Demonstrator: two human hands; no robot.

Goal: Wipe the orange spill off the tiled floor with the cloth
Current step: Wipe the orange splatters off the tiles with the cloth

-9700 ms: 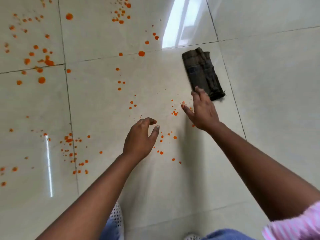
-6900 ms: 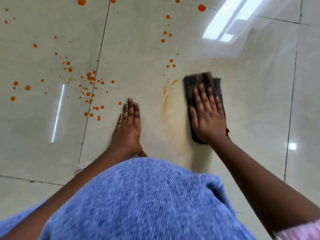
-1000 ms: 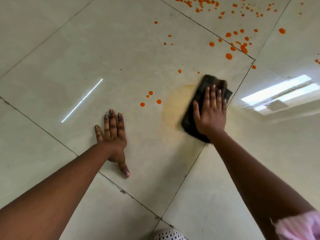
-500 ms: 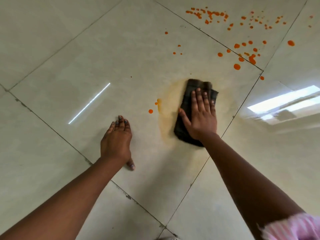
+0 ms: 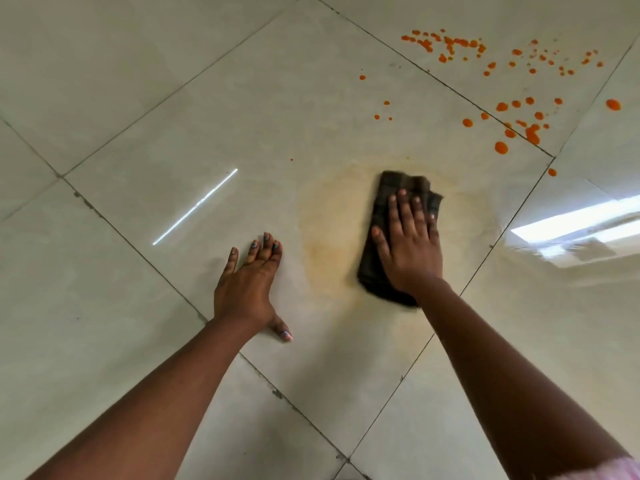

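A dark folded cloth (image 5: 408, 183) lies flat on the pale tiled floor (image 5: 173, 98). My right hand (image 5: 410, 249) presses on it with fingers spread, covering its middle. Around the cloth spreads a faint yellow-orange smear (image 5: 332, 237). Orange drops (image 5: 502, 123) dot the tiles at the upper right, with a denser cluster (image 5: 446, 45) farther back. My left hand (image 5: 247, 289) rests flat on the floor to the left of the smear, fingers together, holding nothing.
Dark grout lines (image 5: 138, 251) cross the floor diagonally. A bright window reflection (image 5: 571, 223) glares on the tile at the right, and a thin light streak (image 5: 195, 206) shows left of the hands. A pink sleeve edge (image 5: 602, 471) shows at the bottom right.
My right hand has slid the cloth rightward over the last few drops near the smear, which are gone; the smear has widened. My left hand has flattened out on the floor.
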